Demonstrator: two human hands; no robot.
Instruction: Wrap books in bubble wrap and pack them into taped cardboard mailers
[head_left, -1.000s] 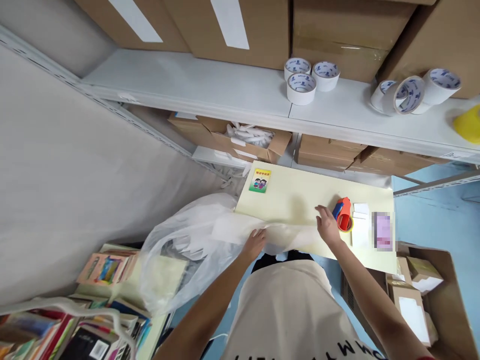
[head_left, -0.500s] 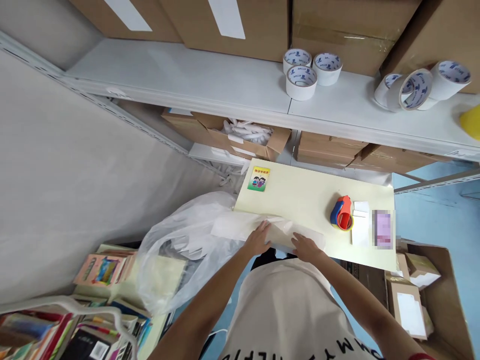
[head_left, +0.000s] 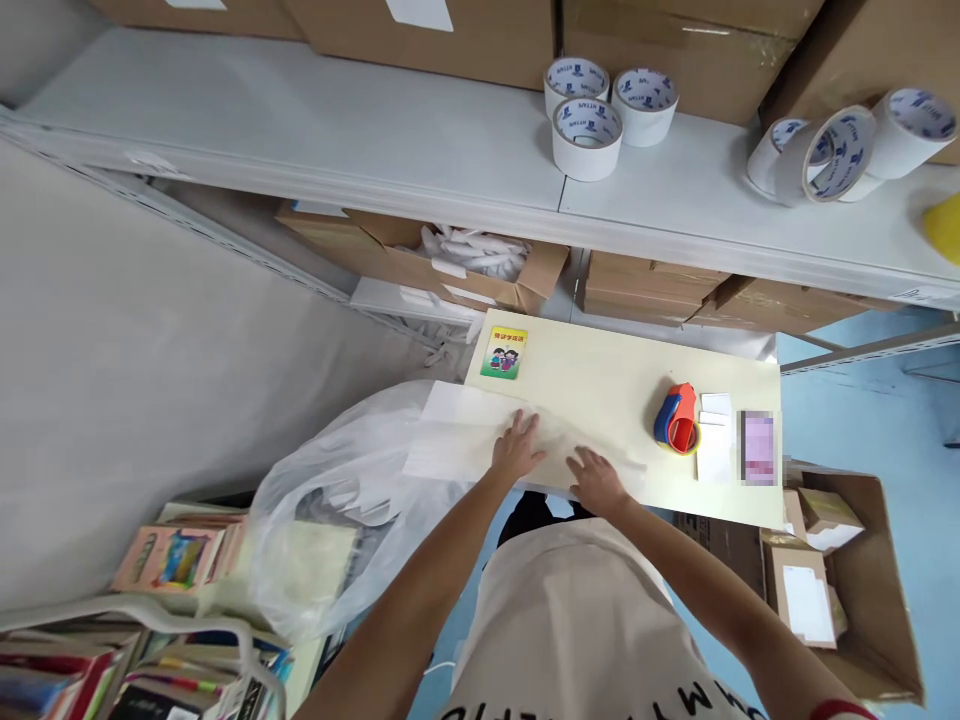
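Note:
A thin translucent plastic bag (head_left: 465, 432) lies flat across the near left part of a pale yellow table (head_left: 615, 375), its left end hanging over the table's edge. My left hand (head_left: 516, 448) rests on it palm down with fingers spread. My right hand (head_left: 595, 479) presses flat on the bag's right part near the table's front edge, fingers stretched out. A small book with a yellow and green cover (head_left: 504, 352) lies at the table's far left corner. A red and blue tape dispenser (head_left: 677, 420) stands to the right of my hands.
White labels (head_left: 714, 450) and a pink blurred item (head_left: 758, 447) lie beside the dispenser. A big clear plastic sack (head_left: 337, 510) bulges left of the table over stacked books (head_left: 169, 558). Tape rolls (head_left: 587, 125) sit on the white shelf above. An open carton (head_left: 840, 580) stands lower right.
My right hand left the spot next to the tape dispenser and came back to the bag's near edge. Both hands then slid over the bag and flattened it on the table.

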